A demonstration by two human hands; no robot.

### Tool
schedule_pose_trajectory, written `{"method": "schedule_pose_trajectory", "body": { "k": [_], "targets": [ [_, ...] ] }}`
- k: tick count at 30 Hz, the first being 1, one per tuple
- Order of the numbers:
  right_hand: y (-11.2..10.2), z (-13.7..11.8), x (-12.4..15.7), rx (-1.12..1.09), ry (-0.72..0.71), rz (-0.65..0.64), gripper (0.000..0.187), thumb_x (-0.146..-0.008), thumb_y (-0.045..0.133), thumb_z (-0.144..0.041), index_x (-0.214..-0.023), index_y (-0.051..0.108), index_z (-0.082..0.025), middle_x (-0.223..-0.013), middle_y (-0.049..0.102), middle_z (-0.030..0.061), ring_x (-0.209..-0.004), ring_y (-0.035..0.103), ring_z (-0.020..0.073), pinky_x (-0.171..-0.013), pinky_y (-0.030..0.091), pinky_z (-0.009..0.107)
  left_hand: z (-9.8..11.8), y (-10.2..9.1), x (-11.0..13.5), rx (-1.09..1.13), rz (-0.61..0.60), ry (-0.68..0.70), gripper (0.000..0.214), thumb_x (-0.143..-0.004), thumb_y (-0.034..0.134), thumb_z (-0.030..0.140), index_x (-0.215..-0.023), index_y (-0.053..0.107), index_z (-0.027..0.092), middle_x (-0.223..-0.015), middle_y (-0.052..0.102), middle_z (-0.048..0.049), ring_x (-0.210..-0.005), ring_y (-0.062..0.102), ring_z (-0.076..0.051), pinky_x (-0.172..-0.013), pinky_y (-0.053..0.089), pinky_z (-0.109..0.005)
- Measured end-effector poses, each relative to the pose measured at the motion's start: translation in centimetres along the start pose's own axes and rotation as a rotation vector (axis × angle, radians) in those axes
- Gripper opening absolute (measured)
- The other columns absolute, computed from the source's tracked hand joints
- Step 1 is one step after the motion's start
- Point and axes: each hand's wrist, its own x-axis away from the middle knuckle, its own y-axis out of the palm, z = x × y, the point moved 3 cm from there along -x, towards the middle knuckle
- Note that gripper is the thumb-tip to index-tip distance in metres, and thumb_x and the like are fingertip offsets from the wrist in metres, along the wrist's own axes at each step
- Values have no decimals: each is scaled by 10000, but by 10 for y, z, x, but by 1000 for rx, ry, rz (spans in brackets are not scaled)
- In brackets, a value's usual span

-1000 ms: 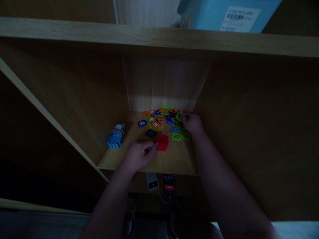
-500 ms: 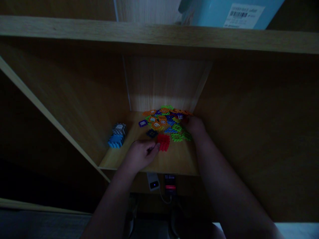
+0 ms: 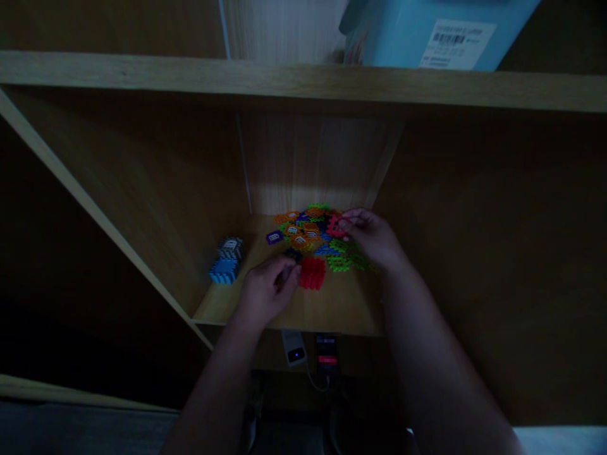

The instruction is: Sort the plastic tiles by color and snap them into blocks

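My right hand (image 3: 372, 237) pinches a red toothed plastic building tile (image 3: 336, 225) above the right side of a loose pile. My left hand (image 3: 268, 284) is closed, thumb and fingers curled together at the left edge of a stack of red building tiles (image 3: 313, 273). Behind the stack lies the pile, with orange tiles (image 3: 300, 241), green tiles (image 3: 338, 263) and blue pieces (image 3: 326, 250). A purple tile (image 3: 274, 237) sits at its left edge. One dark blue tile (image 3: 293, 254) is partly hidden behind my left fingers.
Blue stacked tiles (image 3: 224, 270) and grey stacked tiles (image 3: 231, 247) stand by the cabinet's left wall. A light blue box (image 3: 393, 38) rests on the upper shelf (image 3: 284, 79). Below the lower shelf's front edge are a white device (image 3: 294, 347) and a phone (image 3: 327, 354), with a cable.
My right hand has come up from the pile's right side with a red tile in its fingers. My left hand stays beside the red stack. The view has tilted slightly upward.
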Motion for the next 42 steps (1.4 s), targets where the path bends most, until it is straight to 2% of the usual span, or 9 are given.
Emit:
{"method": "schedule_pose_trajectory", "body": {
  "k": [2,5,8,11,16,24,32,36,42],
  "targets": [
    [14,-21,25,-157,-42,-211,360,-877,814,-509,-1115,757,-245,-981,820,36,-805,760,185,-712,613,310,0,-3,1,10,67,19,205,-1059,661,269,-1255,706,229,-912,718,-1,-763,674,-145,-704,518,-251],
    [32,-45,57,-249,-68,-336,333,-858,855,-452,-1120,757,-272,-940,811,5,-838,763,188,-776,623,335,2,-5,3,12,94,115,451,-1064,666,225,-1505,588,274,-1148,751,-57,-969,728,-182,-846,588,-303],
    [46,-53,73,-283,-68,-266,359,-802,904,-424,-1068,713,-278,-955,787,0,-845,746,194,-753,623,335,5,-5,4,48,58,217,291,-1073,637,182,-1342,697,273,-1147,770,-69,-1045,736,-206,-907,609,-343],
    [56,-50,76,-278,-55,-169,328,-806,893,-452,-966,663,-281,-923,756,-1,-815,724,198,-732,617,343,7,-6,3,93,37,201,166,-1071,633,172,-1162,747,253,-1045,777,-55,-985,741,-196,-886,609,-332],
    [60,-43,80,-327,-46,-128,324,-811,885,-498,-919,688,-265,-829,745,-2,-752,705,193,-687,586,328,8,-7,2,73,33,102,294,-1025,608,123,-1291,688,222,-1064,772,-56,-922,737,-176,-831,599,-294],
    [51,-34,99,-474,61,-82,463,-760,953,-502,-971,603,-286,-883,830,-3,-777,787,214,-709,641,349,14,-4,2,117,-16,236,217,-1052,642,129,-1204,747,243,-1036,797,-50,-919,761,-168,-823,618,-286],
    [46,-34,113,-168,-125,104,238,-943,798,-509,-983,702,-295,-1209,774,82,-1082,757,262,-917,659,443,9,-2,8,5,46,275,206,-1053,680,144,-1222,757,235,-1074,834,-57,-952,802,-180,-868,654,-302],
    [36,-40,116,-54,-210,31,171,-969,777,-471,-1043,773,-318,-1251,740,81,-1212,713,286,-966,663,466,6,-3,11,-111,115,301,212,-1071,664,183,-1257,754,231,-1110,849,-71,-981,822,-204,-887,680,-332],
    [34,-28,113,-157,-170,-94,222,-919,853,-429,-1100,787,-318,-1218,787,41,-1109,759,247,-994,655,441,6,-3,14,-195,115,324,211,-1064,667,163,-1241,760,233,-1091,861,-57,-944,829,-206,-892,680,-339]
  ]
}}
